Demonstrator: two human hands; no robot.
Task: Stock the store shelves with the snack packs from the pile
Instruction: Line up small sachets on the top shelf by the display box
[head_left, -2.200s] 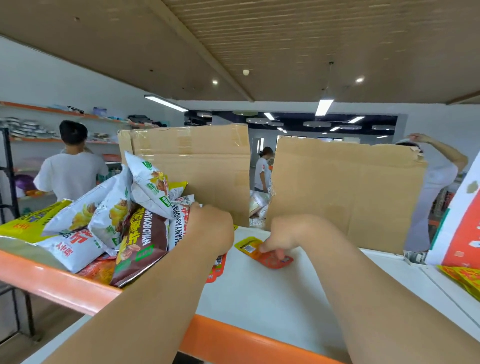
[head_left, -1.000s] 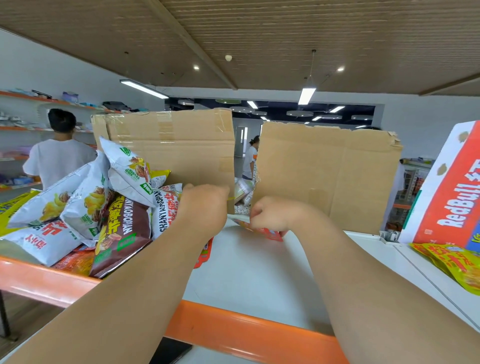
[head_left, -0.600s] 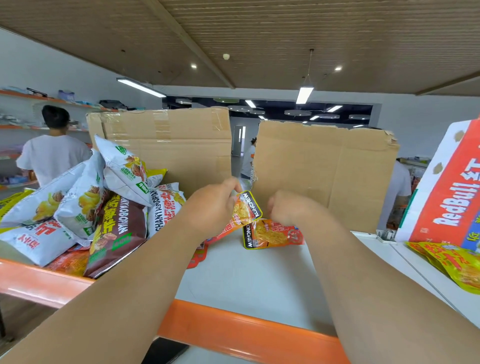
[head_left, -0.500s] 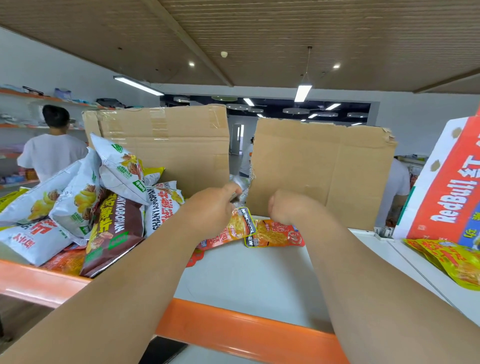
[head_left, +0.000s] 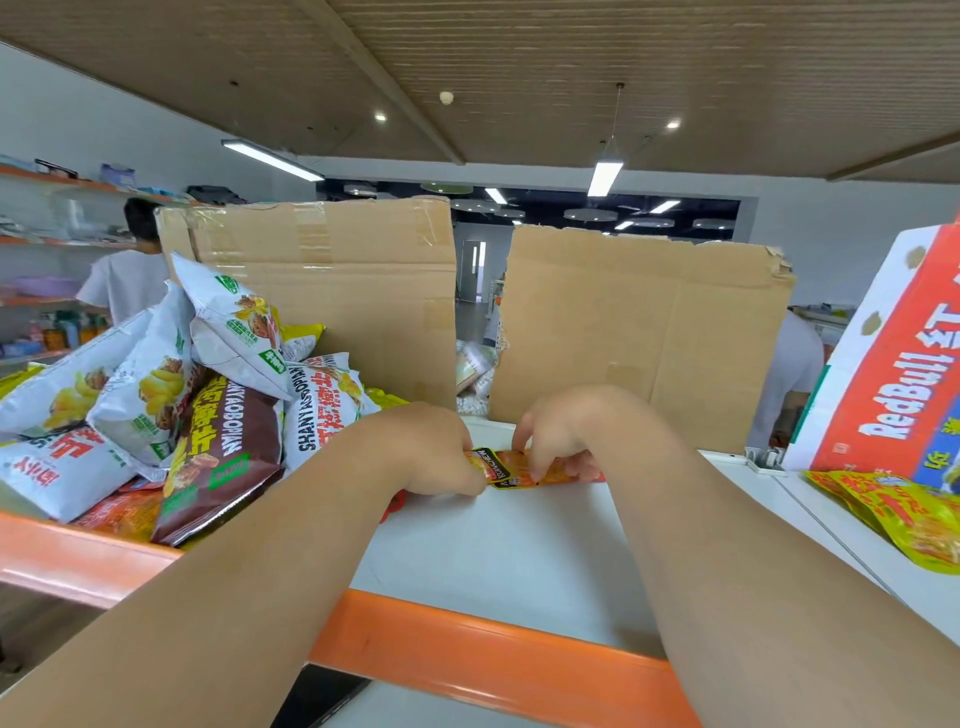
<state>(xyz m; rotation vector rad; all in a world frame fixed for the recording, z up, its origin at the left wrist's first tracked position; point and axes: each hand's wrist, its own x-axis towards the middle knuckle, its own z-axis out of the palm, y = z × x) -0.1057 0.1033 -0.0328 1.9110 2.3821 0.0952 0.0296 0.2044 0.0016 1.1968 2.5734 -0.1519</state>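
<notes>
Both hands meet on a small orange pack lying flat on the shelf.

The left hand (head_left: 431, 452) is curled, its fingertips pinching the black-labelled end of the small orange pack (head_left: 506, 467). The right hand (head_left: 563, 428), just beside it, has bent fingers set down on the pack's top and the thumb at its far edge. Whether a second pack lies under this one cannot be told. The pack rests on the white shelf (head_left: 509, 545) directly under both hands. The pile of snack bags (head_left: 208, 415) sits just left of the left hand. Two cardboard sheets (head_left: 639, 332) stand upright beyond the hands. A red carton (head_left: 893, 379) and a yellow pack (head_left: 904, 514) lie well to the right of the right hand.
</notes>
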